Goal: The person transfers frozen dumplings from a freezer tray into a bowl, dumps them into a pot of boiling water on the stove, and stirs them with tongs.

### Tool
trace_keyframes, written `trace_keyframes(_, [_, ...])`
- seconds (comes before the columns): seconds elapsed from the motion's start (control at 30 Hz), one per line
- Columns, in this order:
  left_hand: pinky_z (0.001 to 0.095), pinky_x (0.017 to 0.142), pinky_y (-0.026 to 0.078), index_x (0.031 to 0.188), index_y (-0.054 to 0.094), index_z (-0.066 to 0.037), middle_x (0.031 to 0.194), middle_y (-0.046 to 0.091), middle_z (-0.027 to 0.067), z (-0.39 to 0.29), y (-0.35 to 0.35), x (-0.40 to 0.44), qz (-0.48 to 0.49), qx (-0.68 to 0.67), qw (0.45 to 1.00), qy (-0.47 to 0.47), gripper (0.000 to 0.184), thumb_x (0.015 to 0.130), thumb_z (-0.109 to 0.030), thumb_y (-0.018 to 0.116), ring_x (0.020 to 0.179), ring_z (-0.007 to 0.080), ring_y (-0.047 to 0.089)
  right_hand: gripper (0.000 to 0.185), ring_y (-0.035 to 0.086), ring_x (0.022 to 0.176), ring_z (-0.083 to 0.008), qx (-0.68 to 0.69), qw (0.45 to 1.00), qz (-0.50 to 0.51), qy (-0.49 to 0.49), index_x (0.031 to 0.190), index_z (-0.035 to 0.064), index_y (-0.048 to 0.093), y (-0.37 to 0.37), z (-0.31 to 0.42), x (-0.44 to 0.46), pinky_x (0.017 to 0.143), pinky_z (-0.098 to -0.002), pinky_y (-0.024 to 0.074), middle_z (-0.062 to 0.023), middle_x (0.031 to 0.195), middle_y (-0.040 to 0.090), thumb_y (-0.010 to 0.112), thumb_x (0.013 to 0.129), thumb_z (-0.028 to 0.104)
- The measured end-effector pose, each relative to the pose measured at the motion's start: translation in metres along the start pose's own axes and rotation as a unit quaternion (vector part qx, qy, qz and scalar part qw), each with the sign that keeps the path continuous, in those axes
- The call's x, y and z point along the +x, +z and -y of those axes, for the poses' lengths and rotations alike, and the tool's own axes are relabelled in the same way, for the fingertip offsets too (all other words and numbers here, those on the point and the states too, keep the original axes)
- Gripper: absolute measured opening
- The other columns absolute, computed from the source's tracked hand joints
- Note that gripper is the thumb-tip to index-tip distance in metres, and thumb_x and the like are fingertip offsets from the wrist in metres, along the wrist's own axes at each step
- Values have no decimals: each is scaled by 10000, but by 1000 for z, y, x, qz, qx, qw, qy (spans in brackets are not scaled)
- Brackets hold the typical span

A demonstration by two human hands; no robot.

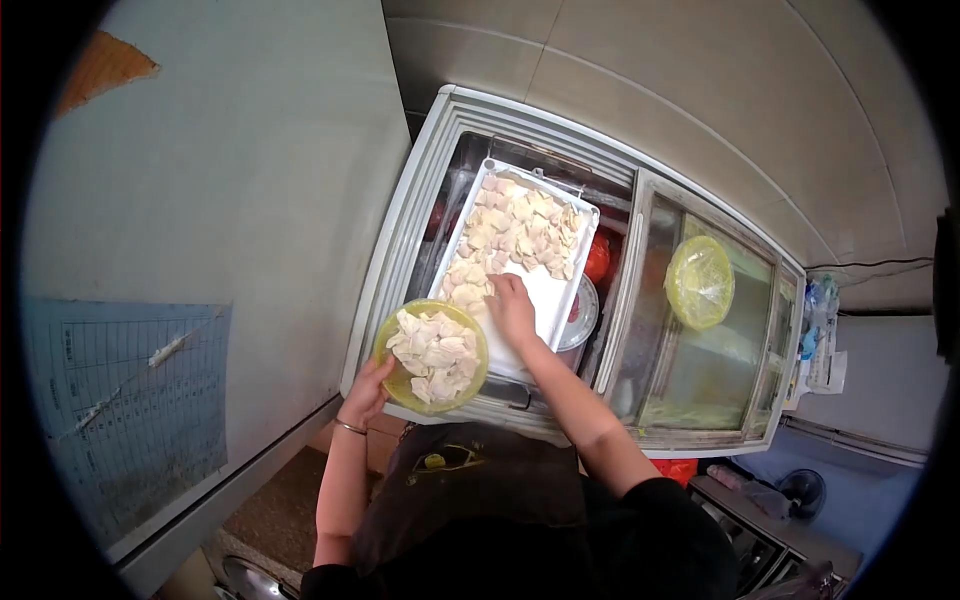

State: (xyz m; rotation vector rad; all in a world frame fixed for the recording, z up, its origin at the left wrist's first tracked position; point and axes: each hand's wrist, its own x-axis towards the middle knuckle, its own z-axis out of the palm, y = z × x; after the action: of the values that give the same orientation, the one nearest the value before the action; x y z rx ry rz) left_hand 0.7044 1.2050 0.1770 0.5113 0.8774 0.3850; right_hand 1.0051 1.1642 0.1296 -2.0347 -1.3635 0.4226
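Note:
My left hand point(368, 392) grips the rim of a yellow-green bowl point(390, 385) filled with pale folded pieces point(435, 350) that look like dumplings. The bowl is held over the front left corner of a white tray point(545, 310) inside an open chest freezer. Similar pale pieces point(530, 225) cover the tray's far part and left side. My right hand point(511, 305) reaches over the middle of the tray, at the edge of these pieces. Its fingers point down and left, and whether anything is between the fingertips is too small to tell.
The freezer's white frame point(400, 235) surrounds the tray. On its glass lid point(715, 370) to the right lies another yellow-green bowl point(699, 282). Red bags point(598, 256) and a round container point(580, 315) sit right of the tray. A pale panel point(250, 200) stands at the left.

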Motion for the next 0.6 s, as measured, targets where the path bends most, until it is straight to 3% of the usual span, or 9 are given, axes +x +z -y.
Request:
trace_keyframes(0.2, [358, 939, 457, 1335, 359, -32, 1268, 502, 97, 6, -4, 2, -30, -17, 999, 31, 438, 954, -215, 477, 1138, 217, 522, 298, 590, 809, -174, 173, 971, 28, 165, 1104, 78, 572, -4, -29, 8, 664, -304, 504, -87, 987, 582, 608, 808, 80])
trace_keyframes(0.27, [360, 940, 457, 1335, 358, -32, 1267, 502, 98, 7, -4, 3, -34, -17, 999, 33, 439, 954, -213, 477, 1139, 221, 522, 282, 541, 699, -99, 490, 799, -31, 347, 1083, 103, 596, -14, -30, 4, 610, -253, 479, 22, 810, 548, 629, 803, 113])
trace_keyframes(0.33, [364, 946, 455, 1337, 354, -30, 1276, 495, 101, 3, 0, 3, -10, -30, 999, 18, 439, 955, -208, 474, 1143, 227, 520, 289, 547, 747, -95, 474, 814, -20, 336, 1086, 106, 589, -15, -29, 7, 627, -250, 485, 21, 796, 555, 642, 805, 153])
trace_keyframes(0.4, [367, 949, 454, 1338, 352, -28, 1279, 492, 102, 5, 2, 7, -6, -38, 999, 21, 440, 954, -207, 473, 1145, 228, 519, 308, 552, 862, -90, 365, 876, 42, 314, 1084, 103, 588, -5, -25, 16, 626, -255, 493, -14, 886, 570, 660, 800, 197])
trace_keyframes(0.43, [370, 952, 453, 1339, 350, -27, 1283, 489, 103, 4, 4, 10, -5, -46, 999, 26, 442, 954, -206, 473, 1148, 229, 518, 334, 584, 901, -171, 296, 913, 25, 280, 1064, 76, 597, 0, -22, 21, 687, -316, 503, -80, 922, 598, 677, 781, 235])
trace_keyframes(0.47, [370, 952, 453, 1339, 350, -27, 1283, 489, 103, 2, 6, 10, -2, -44, 999, 30, 442, 954, -206, 473, 1148, 229, 518, 334, 584, 901, -171, 297, 914, 21, 276, 1064, 76, 597, 5, -23, 27, 687, -316, 503, -80, 922, 598, 677, 781, 235])
trace_keyframes(0.53, [374, 955, 451, 1342, 345, -25, 1288, 487, 101, 1, 10, 7, -17, -57, 998, 27, 444, 955, -203, 470, 1152, 230, 515, 349, 609, 864, -278, 14, 989, -100, 107, 1016, 33, 601, 15, -23, 34, 766, -363, 479, -144, 886, 626, 693, 760, 252])
trace_keyframes(0.57, [379, 952, 453, 1348, 340, -31, 1291, 485, 100, -1, 13, 4, -20, -58, 998, 21, 446, 956, -198, 469, 1156, 231, 512, 347, 598, 877, -363, 55, 984, -104, 134, 961, 8, 601, 14, -21, 36, 832, -394, 442, -203, 885, 632, 701, 744, 259])
trace_keyframes(0.6, [379, 952, 453, 1348, 340, -31, 1291, 485, 100, 1, 9, 4, -19, -56, 998, 25, 446, 956, -198, 469, 1156, 231, 512, 347, 598, 877, -363, 57, 984, -107, 131, 961, 8, 601, 21, -29, 33, 832, -394, 442, -203, 885, 632, 701, 744, 259])
